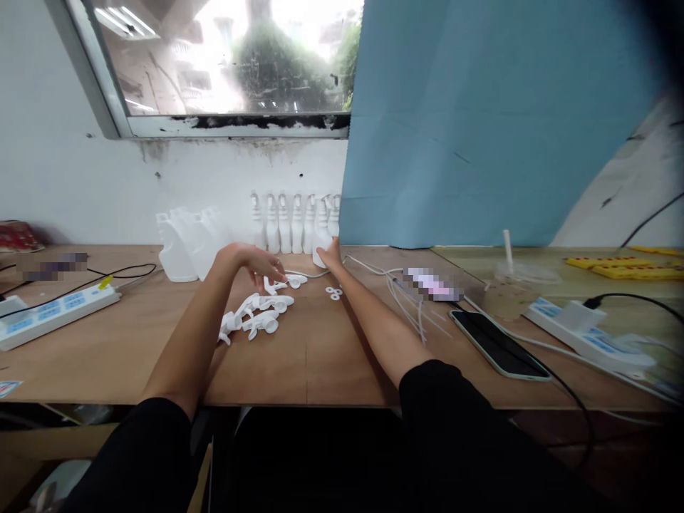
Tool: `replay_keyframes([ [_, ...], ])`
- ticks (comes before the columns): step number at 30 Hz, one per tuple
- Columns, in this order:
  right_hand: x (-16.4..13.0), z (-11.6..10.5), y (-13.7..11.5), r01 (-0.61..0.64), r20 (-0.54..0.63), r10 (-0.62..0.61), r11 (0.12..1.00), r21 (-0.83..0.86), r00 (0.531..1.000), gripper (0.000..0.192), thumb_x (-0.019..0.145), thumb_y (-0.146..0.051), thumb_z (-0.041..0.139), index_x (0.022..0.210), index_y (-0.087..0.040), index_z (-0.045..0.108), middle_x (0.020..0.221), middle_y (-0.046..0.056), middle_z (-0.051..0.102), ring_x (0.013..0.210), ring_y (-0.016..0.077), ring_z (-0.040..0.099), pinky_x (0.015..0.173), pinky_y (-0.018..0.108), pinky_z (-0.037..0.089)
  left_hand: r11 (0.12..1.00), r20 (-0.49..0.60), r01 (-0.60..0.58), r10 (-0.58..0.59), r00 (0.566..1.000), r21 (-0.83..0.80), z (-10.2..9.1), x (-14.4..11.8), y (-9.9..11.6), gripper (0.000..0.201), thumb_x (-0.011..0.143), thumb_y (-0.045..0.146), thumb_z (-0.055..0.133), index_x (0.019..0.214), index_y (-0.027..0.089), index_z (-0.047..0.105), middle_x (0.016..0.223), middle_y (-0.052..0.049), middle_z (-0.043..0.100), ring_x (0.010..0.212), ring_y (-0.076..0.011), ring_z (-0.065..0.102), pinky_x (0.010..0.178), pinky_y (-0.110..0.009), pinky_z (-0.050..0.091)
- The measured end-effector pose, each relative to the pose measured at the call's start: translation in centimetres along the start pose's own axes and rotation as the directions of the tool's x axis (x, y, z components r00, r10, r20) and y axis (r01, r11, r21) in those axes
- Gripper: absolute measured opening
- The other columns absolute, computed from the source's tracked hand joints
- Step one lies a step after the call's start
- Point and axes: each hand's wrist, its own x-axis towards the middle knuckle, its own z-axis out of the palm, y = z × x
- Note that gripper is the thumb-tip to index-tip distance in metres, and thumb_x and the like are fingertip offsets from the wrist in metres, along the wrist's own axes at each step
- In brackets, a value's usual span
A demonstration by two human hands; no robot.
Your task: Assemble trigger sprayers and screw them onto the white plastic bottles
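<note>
Fingers on the left hand (255, 262) were loosely curled and pointing down, holding nothing — they hung just above a pile of white trigger sprayer heads (257, 313) on the wooden table (133, 342). Whether the fingertips actually touched one of them, I couldn't tell. The right hand (331, 256) was stretched further back, fingers extended and resting against the base of a white spray bottle (322, 231) at the right end of a row of assembled bottles (288, 222) by the wall; how firm the grip was, hard to say, since the fingers were mostly hidden.

Left of the row stood a bunch of uncapped bottles (184, 246). Two small white rings (334, 292) lay just beside the right forearm, and thin white tubes (411, 299) were spread out to its right. Further right sat a phone (496, 343) face up, near the table's front edge, and a power strip (582, 335). Another power strip (53, 310) was well off to the left.

Plenty of bare wood between the two arms and along the front edge. A blue sheet (481, 121) closed off the back right. No readable writing anywhere.
</note>
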Motion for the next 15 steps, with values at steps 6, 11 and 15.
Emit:
replay_keyframes([
  [6, -0.5, -0.2, 0.4, -0.070, 0.051, 0.077, 0.989, -0.128, 0.996, 0.060, 0.082, -0.023, 0.057, 0.132, -0.007, 0.029, 0.114, 0.020, 0.062, 0.104, 0.0285, 0.061, 0.089, 0.036, 0.047, 0.997, -0.081, -0.005, 0.011, 0.997, 0.078, 0.0, 1.6, -0.5, 0.061, 0.058, 0.054, 0.074, 0.111, 0.026, 0.069, 0.101, -0.011, 0.073, 0.079, -0.0221, 0.067, 0.069, -0.029, 0.054],
  [11, -0.3, -1.0, 0.6, -0.136, 0.005, 0.140, 0.969, -0.208, 0.990, 0.061, 0.084, -0.022, 0.056, 0.135, -0.004, 0.029, 0.113, 0.024, 0.063, 0.104, 0.0316, 0.063, 0.087, 0.039, 0.048, 0.998, -0.032, -0.013, 0.015, 0.999, 0.069, 0.3, 2.1, -0.5, 0.059, 0.055, 0.053, 0.075, 0.108, 0.027, 0.069, 0.097, -0.010, 0.074, 0.077, -0.0226, 0.069, 0.066, -0.028, 0.053],
  [15, -0.2, -1.6, 0.6, -0.152, 0.007, 0.157, 0.964, -0.219, 0.988, 0.062, 0.085, -0.024, 0.058, 0.136, -0.004, 0.030, 0.117, 0.024, 0.062, 0.106, 0.0318, 0.062, 0.088, 0.040, 0.047, 0.992, -0.026, 0.033, -0.030, 0.999, 0.119, 0.7, 2.8, -0.4, 0.068, 0.058, 0.058, 0.072, 0.118, 0.027, 0.065, 0.099, -0.011, 0.074, 0.081, -0.0247, 0.069, 0.069, -0.031, 0.053],
])
